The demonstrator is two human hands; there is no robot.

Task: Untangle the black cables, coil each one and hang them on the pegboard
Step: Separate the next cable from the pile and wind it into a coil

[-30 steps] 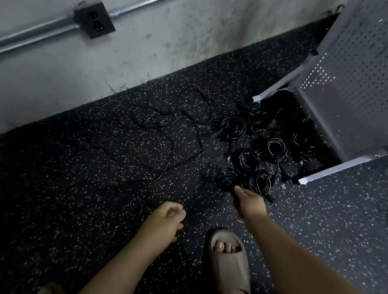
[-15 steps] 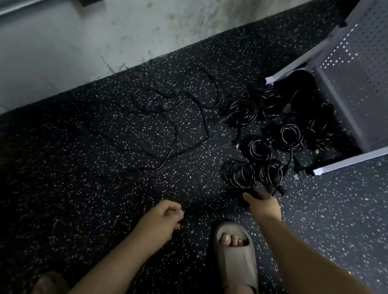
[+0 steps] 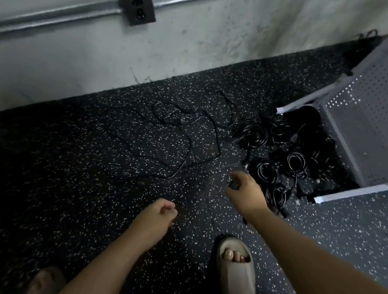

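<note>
A loose black cable (image 3: 189, 134) sprawls in wide loops on the speckled floor. To its right, several coiled black cables (image 3: 267, 171) lie in a cluster at the foot of the grey pegboard (image 3: 373, 134), which stands at the right. My right hand (image 3: 246, 192) hovers over the cluster's near-left edge, fingers curled around a black cable; a short dark end dangles below the wrist, and the hand hides the rest. My left hand (image 3: 157, 215) is a loose fist held low over the floor, with nothing in it.
A concrete wall runs along the back with a metal conduit (image 3: 57, 14) and an outlet box (image 3: 138, 7). My foot in a beige sandal (image 3: 237, 272) stands just below the right arm. More dark cables sit in shadow behind the pegboard's base.
My right hand closed on the nearest coil and lifted it up and left off the floor. The left hand stayed fisted. The view tilted upward.
</note>
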